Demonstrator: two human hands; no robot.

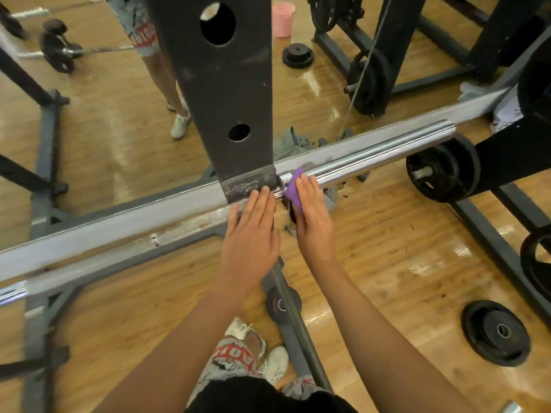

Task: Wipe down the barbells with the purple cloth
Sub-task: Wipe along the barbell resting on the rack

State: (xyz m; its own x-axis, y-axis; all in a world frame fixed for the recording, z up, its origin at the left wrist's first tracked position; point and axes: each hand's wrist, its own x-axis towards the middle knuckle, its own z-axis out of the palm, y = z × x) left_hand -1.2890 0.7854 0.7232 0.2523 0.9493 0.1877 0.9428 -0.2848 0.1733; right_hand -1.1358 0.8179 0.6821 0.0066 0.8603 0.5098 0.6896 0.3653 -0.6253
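A chrome barbell (378,158) lies across the rack at waist height, its thick sleeve running up to the right and its dull shaft (119,257) running down to the left. My right hand (313,216) holds the purple cloth (293,190) against the inner end of the sleeve, fingers laid over the bar. The cloth shows only beside my fingers; the rest is under my palm. My left hand (253,231) rests flat with straight fingers on the shaft, just below the rack's worn hook (249,186).
The black rack upright (232,99) stands right behind the bar, with a mirror beyond it. Weight plates sit on a peg (444,171) to the right and on the wooden floor (496,332). A pink bucket (283,19) stands far back. Rack base beams (298,332) cross near my feet.
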